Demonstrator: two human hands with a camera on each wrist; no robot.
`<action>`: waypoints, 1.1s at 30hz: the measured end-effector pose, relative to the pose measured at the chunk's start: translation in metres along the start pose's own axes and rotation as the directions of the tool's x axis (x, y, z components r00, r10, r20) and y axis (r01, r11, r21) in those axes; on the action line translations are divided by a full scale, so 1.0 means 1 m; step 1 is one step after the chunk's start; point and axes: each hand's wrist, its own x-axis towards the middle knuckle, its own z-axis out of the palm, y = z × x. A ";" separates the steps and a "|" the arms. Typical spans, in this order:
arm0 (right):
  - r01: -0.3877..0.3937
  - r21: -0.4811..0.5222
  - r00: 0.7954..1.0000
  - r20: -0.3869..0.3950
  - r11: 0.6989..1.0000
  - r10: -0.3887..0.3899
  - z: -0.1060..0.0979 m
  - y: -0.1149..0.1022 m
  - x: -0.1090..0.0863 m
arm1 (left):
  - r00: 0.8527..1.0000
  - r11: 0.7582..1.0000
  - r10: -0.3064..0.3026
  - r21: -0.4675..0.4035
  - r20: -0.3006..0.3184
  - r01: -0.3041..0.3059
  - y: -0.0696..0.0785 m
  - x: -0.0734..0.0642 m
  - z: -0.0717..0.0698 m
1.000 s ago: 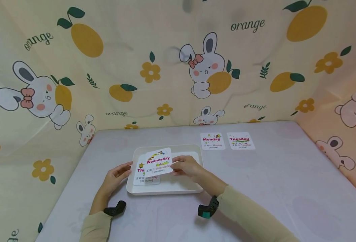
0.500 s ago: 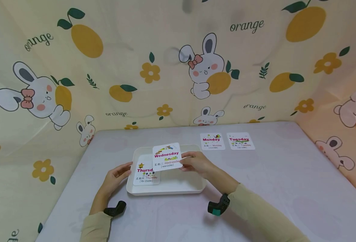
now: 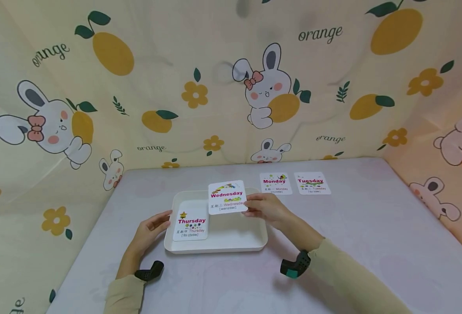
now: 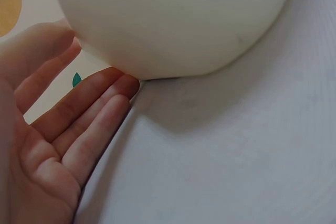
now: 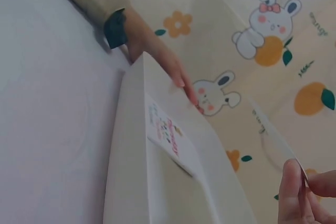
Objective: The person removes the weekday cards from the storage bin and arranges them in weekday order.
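In the head view my right hand pinches the right edge of a white "Wednesday" flashcard, raised above the back part of a white tray. The right wrist view shows this card nearly edge-on between thumb and fingers. A "Thursday" flashcard lies in the left part of the tray, face up. At the tray's left side is my left hand. Its fairly straight fingers touch the tray's outer wall in the left wrist view.
Behind the tray to the right, a "Monday" card and a "Tuesday" card lie side by side on the pale table. A patterned cloth hangs behind and at both sides.
My right hand has carried the Wednesday card right and slightly back, uncovering the Thursday card. My left hand has stayed at the tray's side.
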 end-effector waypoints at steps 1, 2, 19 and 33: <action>0.005 0.000 1.000 0.007 1.000 -0.005 -0.002 0.000 -0.001 | 1.000 1.000 -0.006 0.001 -0.001 0.006 0.000 0.000 0.000; 0.012 0.000 1.000 0.016 1.000 -0.012 -0.004 0.000 -0.001 | 1.000 1.000 -0.010 0.003 -0.002 0.010 0.000 0.000 0.000; 0.034 -0.044 0.999 0.013 0.998 -0.034 -0.038 -0.007 -0.008 | 1.000 0.999 -0.016 0.029 -0.015 0.016 -0.003 0.001 0.001; 0.027 -0.060 0.999 -0.028 0.998 -0.029 -0.061 -0.014 -0.014 | 0.999 0.999 -0.023 0.043 -0.023 0.024 0.000 0.000 0.001</action>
